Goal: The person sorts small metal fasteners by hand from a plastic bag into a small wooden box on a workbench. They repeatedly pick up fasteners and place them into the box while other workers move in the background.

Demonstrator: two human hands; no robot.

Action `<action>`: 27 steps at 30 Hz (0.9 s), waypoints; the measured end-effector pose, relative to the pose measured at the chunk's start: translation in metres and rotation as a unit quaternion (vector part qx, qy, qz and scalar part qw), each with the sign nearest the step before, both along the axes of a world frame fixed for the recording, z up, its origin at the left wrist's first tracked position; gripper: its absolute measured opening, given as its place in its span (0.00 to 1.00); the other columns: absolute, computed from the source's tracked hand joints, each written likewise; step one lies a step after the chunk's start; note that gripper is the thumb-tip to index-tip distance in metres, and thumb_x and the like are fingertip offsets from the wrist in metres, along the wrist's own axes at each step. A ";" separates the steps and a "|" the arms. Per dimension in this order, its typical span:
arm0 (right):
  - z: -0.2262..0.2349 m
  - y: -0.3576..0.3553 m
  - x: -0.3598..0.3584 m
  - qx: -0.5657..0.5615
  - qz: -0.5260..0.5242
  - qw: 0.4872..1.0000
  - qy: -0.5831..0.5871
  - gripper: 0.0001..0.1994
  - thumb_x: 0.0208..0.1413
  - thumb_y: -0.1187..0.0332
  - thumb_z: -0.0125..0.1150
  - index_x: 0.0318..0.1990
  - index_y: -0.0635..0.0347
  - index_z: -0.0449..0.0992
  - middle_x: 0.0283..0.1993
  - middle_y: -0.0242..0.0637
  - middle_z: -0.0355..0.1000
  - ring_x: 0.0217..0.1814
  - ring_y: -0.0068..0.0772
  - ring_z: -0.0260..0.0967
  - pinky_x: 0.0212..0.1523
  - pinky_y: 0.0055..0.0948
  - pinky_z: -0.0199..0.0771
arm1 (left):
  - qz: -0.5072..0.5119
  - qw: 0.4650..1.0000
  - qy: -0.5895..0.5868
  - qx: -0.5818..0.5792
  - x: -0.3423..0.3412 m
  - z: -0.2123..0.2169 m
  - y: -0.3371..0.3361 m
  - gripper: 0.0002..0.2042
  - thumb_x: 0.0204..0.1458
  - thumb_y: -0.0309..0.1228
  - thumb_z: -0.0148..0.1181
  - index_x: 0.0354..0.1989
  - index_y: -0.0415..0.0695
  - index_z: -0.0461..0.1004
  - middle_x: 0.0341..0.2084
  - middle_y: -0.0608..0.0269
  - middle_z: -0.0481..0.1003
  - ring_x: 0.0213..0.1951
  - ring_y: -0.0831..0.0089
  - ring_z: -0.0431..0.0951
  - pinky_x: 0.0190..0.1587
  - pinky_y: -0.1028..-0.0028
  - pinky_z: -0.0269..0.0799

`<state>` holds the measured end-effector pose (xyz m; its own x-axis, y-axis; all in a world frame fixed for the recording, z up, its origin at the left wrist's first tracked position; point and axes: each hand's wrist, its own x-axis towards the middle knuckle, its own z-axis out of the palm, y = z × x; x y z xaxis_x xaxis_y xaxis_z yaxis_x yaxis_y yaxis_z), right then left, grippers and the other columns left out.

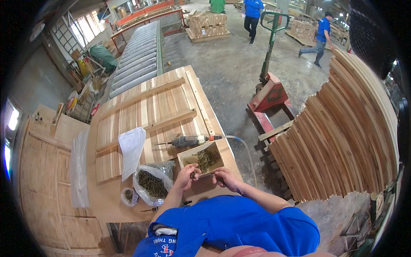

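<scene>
both hands at the wooden box of screws. left hand pinches a few screws at its rim; right hand curled, contents unclear. drill beyond lies untouched; fastening not begun.

The person in a blue shirt stands at the desk, both hands just at the near rim of a small wooden box full of dark screws. The left hand pinches a few screws; the right hand is curled close beside it. A power drill lies behind the box on a slatted wooden panel. Left of the hands sits a clear bag of screws. A stack of curved wooden slats stands to the right.
</scene>
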<state>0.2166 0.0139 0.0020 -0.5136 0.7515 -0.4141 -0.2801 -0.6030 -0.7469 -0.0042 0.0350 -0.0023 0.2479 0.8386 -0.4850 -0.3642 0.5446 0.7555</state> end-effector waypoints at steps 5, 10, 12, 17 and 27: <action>0.000 -0.001 -0.006 -0.038 0.013 0.999 0.004 0.06 0.57 0.68 0.47 0.37 0.58 0.67 0.23 0.27 0.63 0.18 0.17 0.54 0.17 0.18 0.52 | 0.039 0.999 -0.016 -0.014 -0.002 -0.001 -0.007 0.06 0.55 0.30 0.48 0.35 0.41 0.67 0.23 0.64 0.70 0.23 0.80 0.67 0.25 0.81 0.64; -0.001 0.003 -0.002 -0.044 0.001 0.998 -0.035 0.05 0.55 0.68 0.51 0.35 0.57 0.68 0.22 0.24 0.59 0.20 0.16 0.53 0.18 0.18 0.52 | -0.004 0.993 -0.120 0.005 0.003 -0.005 -0.012 0.04 0.53 0.28 0.53 0.33 0.42 0.70 0.24 0.66 0.71 0.24 0.81 0.69 0.26 0.81 0.64; -0.003 0.005 0.002 -0.065 0.004 0.998 -0.001 0.05 0.55 0.67 0.53 0.36 0.57 0.68 0.23 0.24 0.60 0.20 0.15 0.54 0.19 0.18 0.53 | -0.013 0.995 -0.093 0.013 0.010 -0.003 -0.018 0.04 0.53 0.28 0.54 0.34 0.41 0.71 0.25 0.67 0.72 0.25 0.81 0.70 0.27 0.81 0.65; -0.003 0.000 0.000 -0.137 0.063 0.982 0.117 0.06 0.54 0.66 0.53 0.36 0.57 0.68 0.25 0.24 0.62 0.22 0.16 0.56 0.20 0.17 0.55 | -0.005 0.992 -0.110 -0.053 0.029 -0.011 -0.036 0.07 0.54 0.28 0.51 0.38 0.40 0.71 0.27 0.63 0.74 0.27 0.76 0.73 0.32 0.78 0.70; 0.009 0.003 -0.029 0.160 0.007 0.983 -0.088 0.08 0.51 0.70 0.57 0.38 0.61 0.70 0.32 0.29 0.69 0.32 0.17 0.64 0.31 0.18 0.65 | 0.050 0.983 -0.161 -0.078 0.042 -0.013 -0.035 0.09 0.56 0.28 0.45 0.41 0.41 0.70 0.30 0.63 0.73 0.30 0.73 0.73 0.37 0.74 0.72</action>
